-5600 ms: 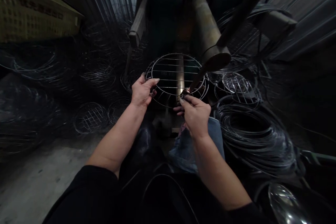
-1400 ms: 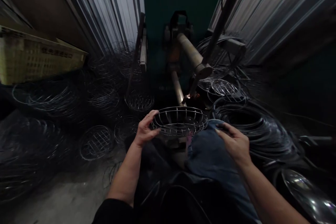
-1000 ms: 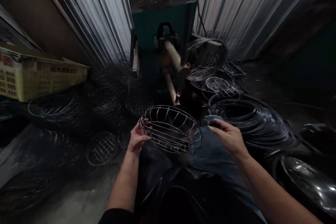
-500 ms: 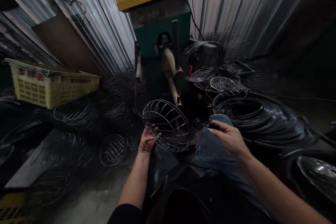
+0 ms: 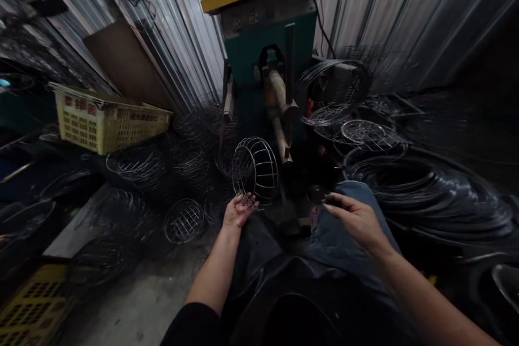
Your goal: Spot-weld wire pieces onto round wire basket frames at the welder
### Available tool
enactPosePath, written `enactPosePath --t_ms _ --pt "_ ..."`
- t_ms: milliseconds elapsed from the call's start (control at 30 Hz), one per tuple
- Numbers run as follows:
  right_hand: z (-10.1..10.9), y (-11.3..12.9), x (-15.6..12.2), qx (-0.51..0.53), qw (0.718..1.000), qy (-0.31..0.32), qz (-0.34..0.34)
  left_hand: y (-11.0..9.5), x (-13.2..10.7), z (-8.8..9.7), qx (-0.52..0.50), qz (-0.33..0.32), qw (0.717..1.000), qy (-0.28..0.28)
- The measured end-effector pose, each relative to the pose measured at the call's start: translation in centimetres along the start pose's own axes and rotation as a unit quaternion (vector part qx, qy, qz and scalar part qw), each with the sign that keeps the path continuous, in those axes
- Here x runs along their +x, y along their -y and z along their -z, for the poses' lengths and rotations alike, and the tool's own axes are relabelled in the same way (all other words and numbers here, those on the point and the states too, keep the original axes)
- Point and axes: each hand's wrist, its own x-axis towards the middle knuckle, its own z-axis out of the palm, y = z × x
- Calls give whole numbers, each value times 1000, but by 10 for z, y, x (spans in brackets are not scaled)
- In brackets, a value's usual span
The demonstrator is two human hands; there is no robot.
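Wire hoops (image 5: 135, 165) crowd the floor at the left, below a pale yellow latticed plastic crate (image 5: 105, 121). Nearer the middle lies a flat round wire grid (image 5: 184, 220). Just beside it the left hand (image 5: 238, 211) is turned palm up, fingers loosely spread, their tips touching the lower wires of a round domed wire basket (image 5: 256, 169), which is tipped on its side before the green metal machine (image 5: 270, 51). The right hand (image 5: 357, 220) hovers over a blue denim knee (image 5: 329, 243), fingers stretched and unclenched. Dark wire coils (image 5: 425, 194) lie at the right.
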Motion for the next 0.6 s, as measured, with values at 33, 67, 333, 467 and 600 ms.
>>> enactPosePath --t_ms 33,67,333,467,600 --pt "0 -2 0 -3 1000 3 2 2 -1 -5 -4 13 1000 -23" --pt "0 -4 1 -4 1000 5 4 4 -2 -11 -8 23 999 -43" --pt "-19 -7 21 -2 1000 11 -4 40 -16 -46 -65 94 986 -123" --pt "-49 5 33 57 997 35 -41 65 -22 -54 -73 123 982 -124" --pt "-63 21 44 141 988 26 -56 82 -25 -56 -57 126 986 -87"
